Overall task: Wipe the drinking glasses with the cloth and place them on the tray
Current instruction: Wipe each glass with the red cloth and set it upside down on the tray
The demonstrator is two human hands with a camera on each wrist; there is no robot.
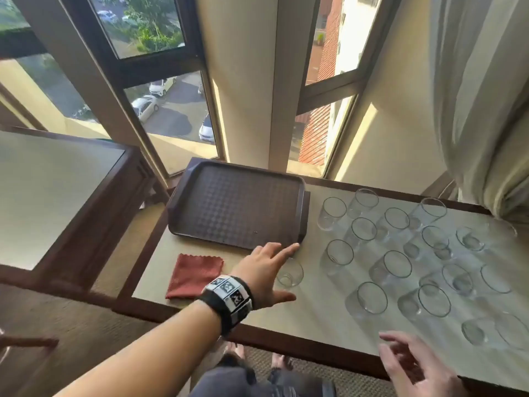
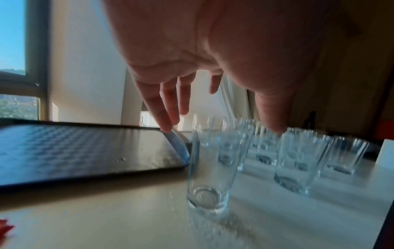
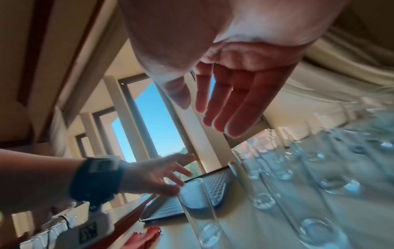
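Left hand (image 1: 264, 270) hangs spread, holding nothing, over the nearest clear drinking glass (image 1: 289, 273) at frame centre, just below the bare brown plastic tray (image 1: 183, 196). Right hand (image 1: 412, 365), lower right, is empty too. Red cloth (image 1: 194, 276) lies untouched, left. A hurried grab could topple the packed glasses (image 1: 400, 253).

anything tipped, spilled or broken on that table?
Nothing stands out. The clear drinking glasses stand upright, the dark brown plastic tray lies flat and bare, and the red cloth lies folded beside it.
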